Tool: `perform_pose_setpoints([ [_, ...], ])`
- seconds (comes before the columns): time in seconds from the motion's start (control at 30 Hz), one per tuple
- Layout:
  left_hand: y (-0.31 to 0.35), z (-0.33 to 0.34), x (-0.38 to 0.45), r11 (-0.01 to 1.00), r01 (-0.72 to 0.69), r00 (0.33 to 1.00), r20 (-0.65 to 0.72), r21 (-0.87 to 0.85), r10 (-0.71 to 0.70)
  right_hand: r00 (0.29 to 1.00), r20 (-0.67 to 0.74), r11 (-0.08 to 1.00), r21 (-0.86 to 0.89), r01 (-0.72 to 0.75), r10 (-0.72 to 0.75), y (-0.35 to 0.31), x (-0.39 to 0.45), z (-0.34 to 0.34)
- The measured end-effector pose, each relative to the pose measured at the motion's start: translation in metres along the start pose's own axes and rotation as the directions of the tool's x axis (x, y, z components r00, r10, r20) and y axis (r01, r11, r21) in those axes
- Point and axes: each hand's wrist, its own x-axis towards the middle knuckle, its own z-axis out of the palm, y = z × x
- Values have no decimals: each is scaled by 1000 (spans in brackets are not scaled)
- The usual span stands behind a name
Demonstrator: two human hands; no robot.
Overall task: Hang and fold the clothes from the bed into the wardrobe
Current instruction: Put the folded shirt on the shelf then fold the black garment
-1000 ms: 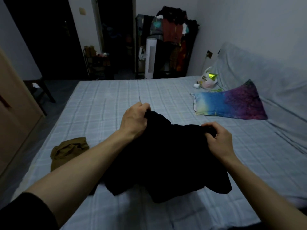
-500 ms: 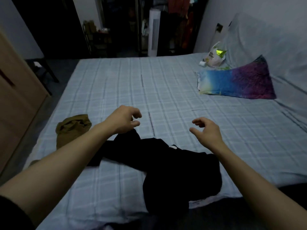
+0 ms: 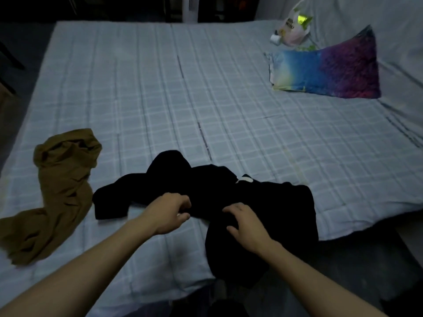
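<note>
A black garment (image 3: 263, 202) lies crumpled near the front edge of the bed (image 3: 160, 99), partly hanging over it, with a white label showing at the neck. My left hand (image 3: 168, 213) is at its lower edge, fingers curled and pinching the black cloth. My right hand (image 3: 247, 223) rests on the garment with fingers spread. An olive-brown garment (image 3: 57, 186) lies crumpled at the bed's left side, apart from both hands.
A blue-and-purple pillow (image 3: 327, 72) lies at the right, with a plastic bag (image 3: 293, 30) behind it. A grey blanket (image 3: 400, 42) is bunched along the wall on the right. Dark floor (image 3: 354, 271) shows beyond the bed's front corner.
Both hands let go of the black garment, which dropped on the bed, hovered over it, and have now come down on it. The view has tilted down.
</note>
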Motion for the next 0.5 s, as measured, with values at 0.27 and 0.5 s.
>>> perform_pose_setpoints([
  [0.27, -24, 36, 0, 998, -50, 998, 50, 33, 48, 935, 345, 722, -627, 292, -79, -2, 61, 74],
  [0.5, -48, 1, 14, 999, 38, 999, -5, -19, -38, 995, 103, 922, -385, 49, -9, -1, 109, 23],
])
